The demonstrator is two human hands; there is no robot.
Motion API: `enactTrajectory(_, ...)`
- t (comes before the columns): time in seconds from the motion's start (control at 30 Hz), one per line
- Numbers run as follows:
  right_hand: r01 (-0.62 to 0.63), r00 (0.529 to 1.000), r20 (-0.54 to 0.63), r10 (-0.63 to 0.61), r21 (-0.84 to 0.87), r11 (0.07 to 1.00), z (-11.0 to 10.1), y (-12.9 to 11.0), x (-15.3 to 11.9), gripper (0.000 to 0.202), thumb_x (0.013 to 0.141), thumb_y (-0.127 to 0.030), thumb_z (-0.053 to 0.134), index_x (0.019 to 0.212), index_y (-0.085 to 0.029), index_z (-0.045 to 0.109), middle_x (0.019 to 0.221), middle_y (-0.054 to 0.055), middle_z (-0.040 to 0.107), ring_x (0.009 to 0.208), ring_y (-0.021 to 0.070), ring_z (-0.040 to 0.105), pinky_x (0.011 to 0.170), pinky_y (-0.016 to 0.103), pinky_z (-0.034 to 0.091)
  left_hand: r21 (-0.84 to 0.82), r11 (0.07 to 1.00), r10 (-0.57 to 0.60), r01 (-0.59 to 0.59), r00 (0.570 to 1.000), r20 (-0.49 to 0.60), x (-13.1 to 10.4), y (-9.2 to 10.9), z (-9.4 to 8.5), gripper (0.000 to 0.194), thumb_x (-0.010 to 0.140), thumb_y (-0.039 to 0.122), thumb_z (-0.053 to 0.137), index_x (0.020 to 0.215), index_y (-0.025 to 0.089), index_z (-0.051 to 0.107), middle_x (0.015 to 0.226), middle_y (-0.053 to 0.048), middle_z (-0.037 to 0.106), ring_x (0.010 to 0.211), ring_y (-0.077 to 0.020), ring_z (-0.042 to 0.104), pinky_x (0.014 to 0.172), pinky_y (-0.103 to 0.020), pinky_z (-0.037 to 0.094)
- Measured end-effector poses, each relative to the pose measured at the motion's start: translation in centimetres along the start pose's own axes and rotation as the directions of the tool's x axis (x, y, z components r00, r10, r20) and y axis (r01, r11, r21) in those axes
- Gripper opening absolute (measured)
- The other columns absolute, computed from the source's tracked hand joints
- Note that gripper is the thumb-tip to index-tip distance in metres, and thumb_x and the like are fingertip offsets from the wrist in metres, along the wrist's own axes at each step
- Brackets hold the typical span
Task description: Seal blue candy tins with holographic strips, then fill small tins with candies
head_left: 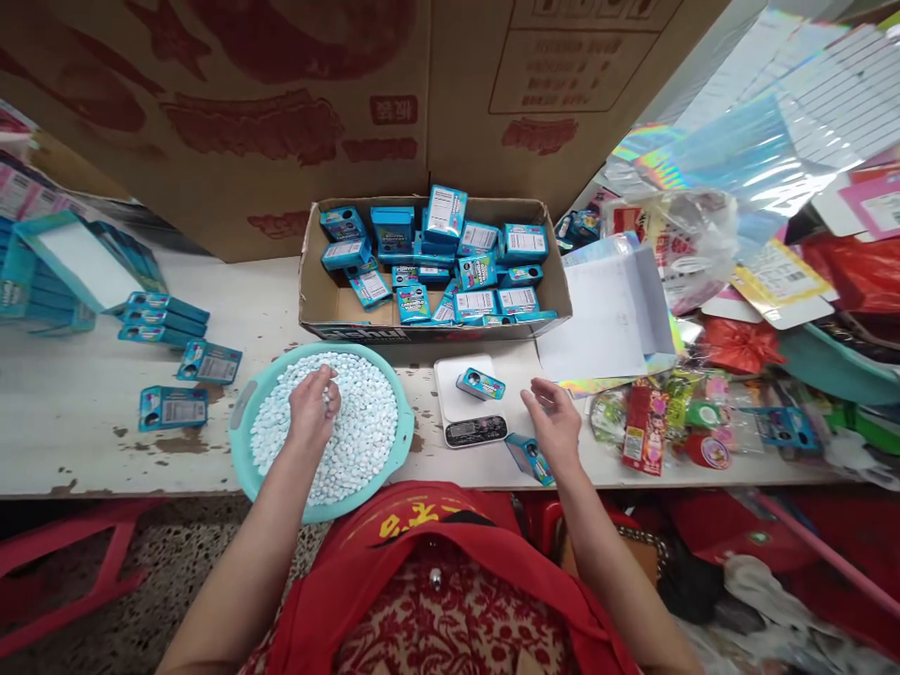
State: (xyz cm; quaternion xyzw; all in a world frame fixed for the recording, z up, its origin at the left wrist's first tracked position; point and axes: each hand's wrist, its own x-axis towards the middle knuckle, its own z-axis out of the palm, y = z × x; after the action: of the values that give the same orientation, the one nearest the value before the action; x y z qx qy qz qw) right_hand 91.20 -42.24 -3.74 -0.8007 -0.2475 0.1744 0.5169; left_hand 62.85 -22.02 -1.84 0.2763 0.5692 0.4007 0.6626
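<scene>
My left hand [313, 405] is over a turquoise basin [243, 441] full of small pale-blue and white candies [358, 417]. Its fingers are curled together, with a few of the candies showing between them. To the right, my right hand [554, 422] has its fingers apart and holds nothing. Beside it is a white kitchen scale [454, 380] with a dark display panel, and a small blue candy box [481, 383] lies on its platform. Another blue box [529, 458] sits on the table just below my right hand, close to the table's front edge.
Behind the basin stands an open carton [337, 314] of blue boxes, against a big cardboard box [352, 112]. More blue boxes [173, 408] lie at left, beside stacked ones. White paper [597, 309], bagged sweets [643, 427] and plastic packaging crowd the right side.
</scene>
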Motion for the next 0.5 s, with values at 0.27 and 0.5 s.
enactTrajectory(0.27, -0.038, 0.991, -0.131, 0.023, -0.110, 0.993, -2.7, 1.6, -0.8, 0.038, 0.071, -0.045, 0.065, 0.095, -0.015, 0.064, 0.099, 0.010, 0.064, 0.088, 0.0206, 0.061, 0.083, 0.040, 0.049, 0.510, 0.813, 0.366, -0.281, 0.928, -0.072, 0.9, -1.9, -3.0, 0.027, 0.073, 0.042, 0.058, 0.066, 0.017, 0.053, 0.047, 0.007, 0.038, 0.044, -0.0076, 0.034, 0.043, -0.020, 0.027)
enactTrajectory(0.5, 0.031, 0.965, -0.233, -0.119, -0.349, 0.937, -3.8, 2.6, -1.3, 0.038, 0.075, -0.050, 0.057, 0.091, -0.017, 0.066, 0.106, 0.013, 0.061, 0.107, 0.0265, 0.053, 0.093, 0.044, 0.040, 0.883, 0.383, 0.516, -0.272, 0.856, 0.040, 0.9, -2.7, -4.7, 0.026, 0.079, 0.043, 0.051, 0.072, 0.020, 0.060, 0.066, 0.000, 0.060, 0.067, -0.0156, 0.054, 0.064, -0.025, 0.036)
